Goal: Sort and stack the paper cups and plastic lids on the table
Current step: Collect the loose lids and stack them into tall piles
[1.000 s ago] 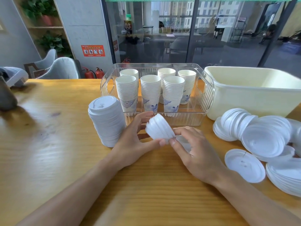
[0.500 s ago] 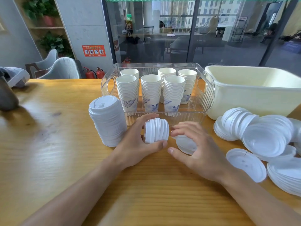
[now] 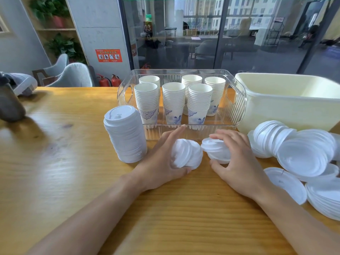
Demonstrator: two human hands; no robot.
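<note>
- Head view, L hand (image 3: 161,162): grip curled round small lid bundle (image 3: 186,155), bundle turned on edge, low over tabletop (image 3: 55,162) in front of clear bin (image 3: 237,107).
- R hand (image 3: 237,159): grip pinching few nested lids (image 3: 215,150), thumb under, fingers on top; just right of the bundle, small gap between.
- Tall lid stack (image 3: 125,133) upright on tabletop, just left of L hand, touching front-left corner of clear bin or nearly so; can't tell.
- Six cup stacks (image 3: 173,102) upright inside clear bin, two rows.
- Loose lids (image 3: 303,155) heaped at right, some overlapping, in front of cream tub (image 3: 287,109).
</note>
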